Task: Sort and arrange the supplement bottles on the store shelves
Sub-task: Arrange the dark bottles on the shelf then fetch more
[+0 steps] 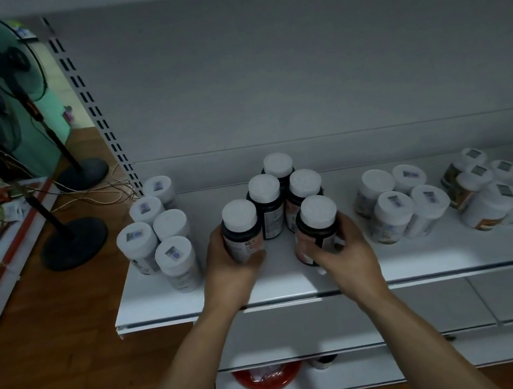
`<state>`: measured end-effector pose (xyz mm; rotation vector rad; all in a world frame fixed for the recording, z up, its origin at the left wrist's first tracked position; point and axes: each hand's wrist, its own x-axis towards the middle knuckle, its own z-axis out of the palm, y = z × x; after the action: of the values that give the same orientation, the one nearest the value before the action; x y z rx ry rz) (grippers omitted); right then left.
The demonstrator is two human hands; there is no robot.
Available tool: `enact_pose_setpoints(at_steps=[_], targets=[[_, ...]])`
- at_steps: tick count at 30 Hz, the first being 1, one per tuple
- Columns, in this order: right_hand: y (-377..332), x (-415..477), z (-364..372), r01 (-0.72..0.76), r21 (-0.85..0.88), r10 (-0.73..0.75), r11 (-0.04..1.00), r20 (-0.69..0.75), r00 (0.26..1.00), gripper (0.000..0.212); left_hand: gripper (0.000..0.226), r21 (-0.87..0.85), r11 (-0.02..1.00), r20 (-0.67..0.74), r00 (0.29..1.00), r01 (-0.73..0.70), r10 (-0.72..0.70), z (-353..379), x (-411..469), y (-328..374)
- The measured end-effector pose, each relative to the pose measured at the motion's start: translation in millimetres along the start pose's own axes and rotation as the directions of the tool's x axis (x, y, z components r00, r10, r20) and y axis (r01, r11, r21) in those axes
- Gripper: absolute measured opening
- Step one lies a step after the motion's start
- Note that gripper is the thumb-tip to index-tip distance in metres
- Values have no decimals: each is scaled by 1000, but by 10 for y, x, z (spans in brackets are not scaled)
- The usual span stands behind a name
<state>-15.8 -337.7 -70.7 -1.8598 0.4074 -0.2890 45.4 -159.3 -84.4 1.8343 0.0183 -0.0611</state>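
Left grip (231, 262) curled round a dark white-capped bottle (241, 231) at the front of the white shelf (181, 302), right grip (343, 247) wrapped round a second dark bottle (317, 228) just beside, three more dark bottles (267, 207) standing close behind, white bottles (160, 242) clustered either side.

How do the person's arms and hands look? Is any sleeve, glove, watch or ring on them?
Both are bare. The left hand and the right hand wear no gloves and no ring that I can see. The left forearm and the right forearm show no sleeve down to the picture's edge, and neither wrist carries a watch or bracelet.
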Motion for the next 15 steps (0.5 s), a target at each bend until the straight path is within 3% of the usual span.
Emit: enact_pose_setpoints(at_steps=[11,15], targets=[[-62,-135,-59,-51,25,51,998,26,998,56,67,-56,996,37,996,-74,76,-61,-115,26],[-134,-233,-127,-19,20,18,1000,58,998,53,78,81,996,15,999,-45,44,-200,-617,-52]])
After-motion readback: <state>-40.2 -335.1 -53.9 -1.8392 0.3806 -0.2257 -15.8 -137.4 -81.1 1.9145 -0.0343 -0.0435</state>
